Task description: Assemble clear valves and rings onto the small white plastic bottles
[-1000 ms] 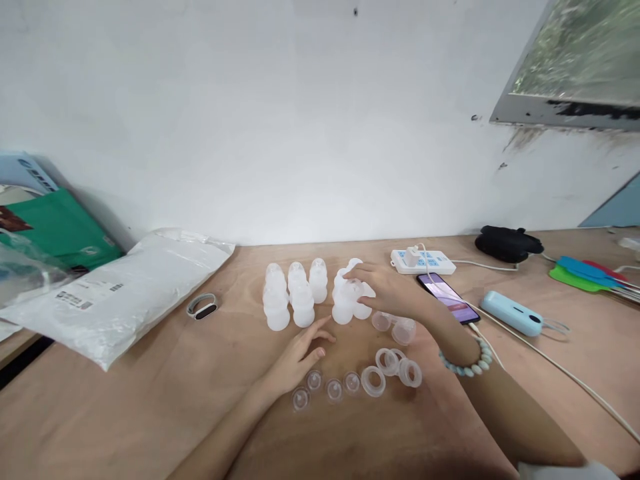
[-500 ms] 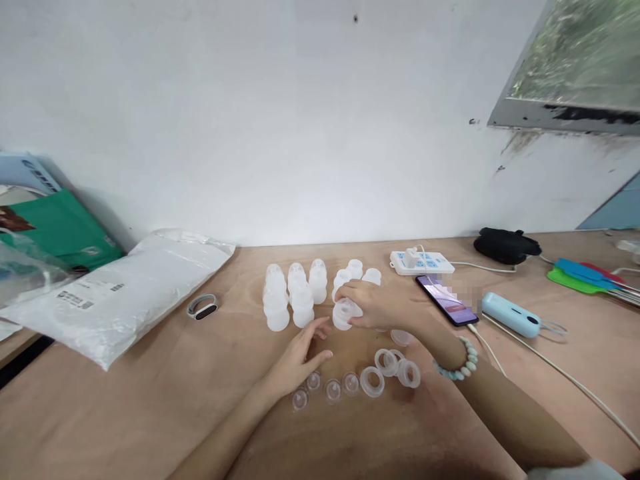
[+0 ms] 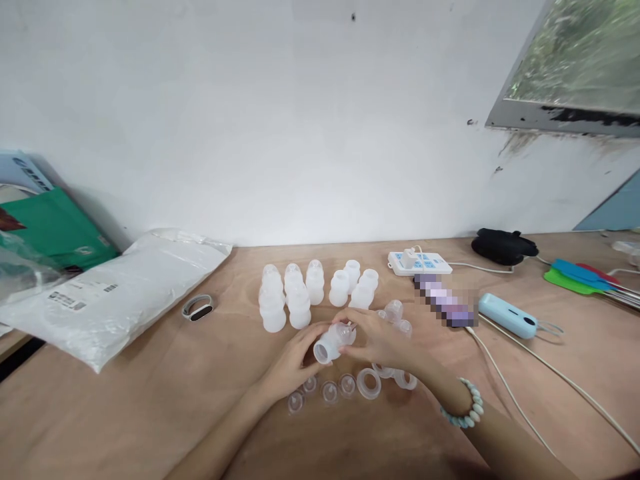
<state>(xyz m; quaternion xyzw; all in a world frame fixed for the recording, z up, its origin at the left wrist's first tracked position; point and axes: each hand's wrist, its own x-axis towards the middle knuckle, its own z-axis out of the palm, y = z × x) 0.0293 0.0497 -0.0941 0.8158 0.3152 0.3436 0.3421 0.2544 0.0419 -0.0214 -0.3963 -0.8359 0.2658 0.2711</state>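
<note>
A translucent white baby bottle [image 3: 330, 346] lies tilted between my hands, its open mouth facing down and left. My left hand [image 3: 287, 365] has its fingers and thumb about the neck end. Around the other end are the fingers of my right hand [image 3: 383, 340]; a clear dome-shaped part shows there, and I cannot tell whether it is separate. Below the hands lie several clear teats [image 3: 330, 392] and several translucent collar rings [image 3: 369, 384], some partly hidden by my right wrist. Clear domed caps [image 3: 395, 311] sit behind my right hand.
Capped bottles [image 3: 273, 313] stand at the left, open bottles [image 3: 339, 288] at centre back. A power strip [image 3: 425, 265], phone [image 3: 445, 301], blue device [image 3: 509, 315] and cable lie right. Left are a fitness band [image 3: 200, 310] and white parcel [image 3: 120, 287].
My right hand has lifted a bottle from the open group and brought it nearer, tipping it. My left hand has closed on its neck end.
</note>
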